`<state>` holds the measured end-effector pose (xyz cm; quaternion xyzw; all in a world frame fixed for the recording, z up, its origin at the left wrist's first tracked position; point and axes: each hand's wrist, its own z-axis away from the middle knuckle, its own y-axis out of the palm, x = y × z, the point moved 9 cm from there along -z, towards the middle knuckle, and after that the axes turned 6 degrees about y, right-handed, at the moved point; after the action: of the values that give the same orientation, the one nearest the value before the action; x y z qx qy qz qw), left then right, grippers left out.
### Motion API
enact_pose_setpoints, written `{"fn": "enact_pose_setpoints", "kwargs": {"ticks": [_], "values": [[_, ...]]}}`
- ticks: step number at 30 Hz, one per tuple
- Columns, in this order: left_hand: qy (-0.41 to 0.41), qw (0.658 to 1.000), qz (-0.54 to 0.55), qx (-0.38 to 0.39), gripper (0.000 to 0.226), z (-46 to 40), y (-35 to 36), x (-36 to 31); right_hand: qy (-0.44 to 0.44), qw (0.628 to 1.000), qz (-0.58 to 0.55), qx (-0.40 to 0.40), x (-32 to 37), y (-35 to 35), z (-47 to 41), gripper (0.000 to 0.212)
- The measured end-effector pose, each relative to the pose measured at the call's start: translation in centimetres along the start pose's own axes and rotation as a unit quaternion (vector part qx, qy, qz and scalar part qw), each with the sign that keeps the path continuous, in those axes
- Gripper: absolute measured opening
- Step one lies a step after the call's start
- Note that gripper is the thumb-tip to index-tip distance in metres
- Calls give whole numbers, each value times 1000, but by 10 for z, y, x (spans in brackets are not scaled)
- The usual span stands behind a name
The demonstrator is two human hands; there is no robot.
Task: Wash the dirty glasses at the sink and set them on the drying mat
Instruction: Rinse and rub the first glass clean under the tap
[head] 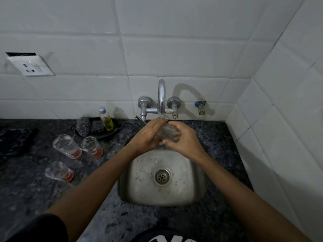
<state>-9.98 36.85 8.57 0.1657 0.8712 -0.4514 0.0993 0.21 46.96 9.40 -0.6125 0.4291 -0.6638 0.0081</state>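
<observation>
Both hands, left hand point(148, 135) and right hand point(181, 140), wrap wet fingers around the clear tumbler glass point(167, 132) under the chrome tap point(161, 96); it could slip into the steel sink point(139, 172) below.

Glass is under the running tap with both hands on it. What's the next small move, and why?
Probably keep the glass under the tap's stream and turn it in the right hand while the left hand rubs its rim. Both hands are on it above the sink, water is running, and three glasses with reddish dregs wait on the counter.
</observation>
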Motion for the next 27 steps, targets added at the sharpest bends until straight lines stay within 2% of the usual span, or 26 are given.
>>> {"fn": "enact_pose_setpoints", "kwargs": {"ticks": [3,4,5,7,9,13,14,16,18,19,20,23,25,27], "values": [[-5,1000,-1,7,56,2,-2,2,145,973,-162,72,-20,16,0,43],[-8,1000,1,1,56,3,-3,1,160,971,-163,76,-19,17,0,43],[-10,1000,0,-7,57,3,-3,-1,141,983,-113,45,-16,10,-1,49],[4,1000,-4,-18,61,1,-4,-4,48,999,-5,0,-1,1,-2,63],[14,1000,-6,-8,65,-1,-3,-3,-2,1000,19,-2,5,2,-1,67],[-9,1000,4,0,56,5,-3,3,145,983,-95,57,-21,13,-4,64],[-7,1000,7,-2,57,6,-1,2,151,982,-93,62,-21,14,-5,62],[-1,1000,7,-9,62,5,1,0,79,996,-12,34,-7,7,-7,57],[-7,1000,6,-7,65,1,2,2,-29,997,69,15,11,4,-5,63],[-19,1000,9,-2,66,-1,1,4,-45,996,74,13,11,5,-5,66],[-31,999,12,3,66,-2,0,6,-33,998,51,14,9,5,-5,68],[-38,999,9,7,64,-2,-1,6,88,995,-42,35,-7,8,-5,73],[-43,999,9,3,64,-3,-2,5,55,998,-8,5,-2,3,-7,65],[-31,1000,3,-8,63,-4,-2,2,-20,999,43,0,10,3,-5,62]]}}
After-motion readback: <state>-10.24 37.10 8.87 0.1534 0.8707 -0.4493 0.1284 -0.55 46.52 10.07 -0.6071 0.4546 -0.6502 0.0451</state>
